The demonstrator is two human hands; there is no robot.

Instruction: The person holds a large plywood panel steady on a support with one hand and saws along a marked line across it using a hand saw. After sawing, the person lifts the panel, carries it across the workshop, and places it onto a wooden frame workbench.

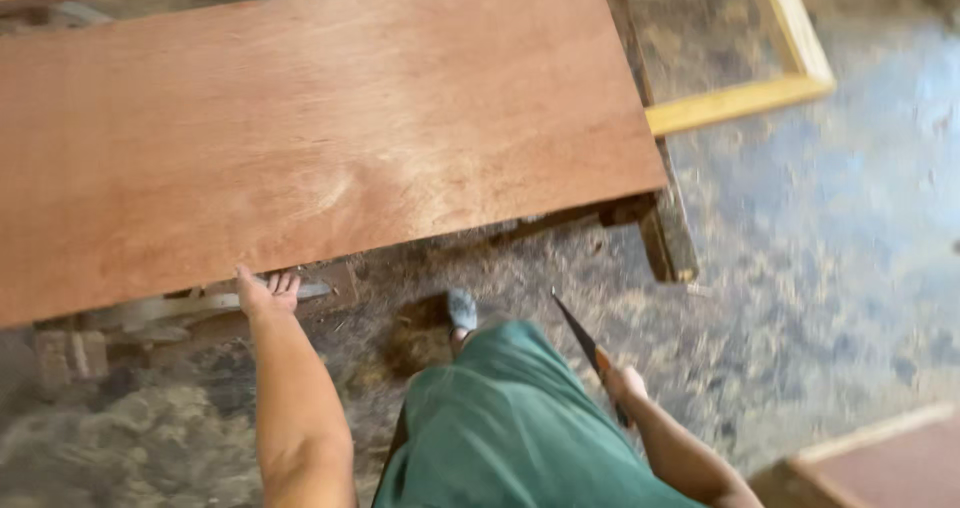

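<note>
**Steadying the board, saw at the ready**

The reddish plywood sheet [320,128] lies flat on low supports. At its near edge, the left hand [265,293] hooks underneath, fingers curled, bracing it. The right hand [625,383], below the sheet's near corner, clenches a handsaw [585,343], blade pointing toward the sheet.

Sawdust and shavings blanket the floor [820,268]. A pale yellow wooden frame [790,68] lies at the upper right, its corner just beside a dark weathered timber post [668,230]. Bricks [70,353] sit low at left, and another reddish panel [890,463] shows bottom right.
</note>
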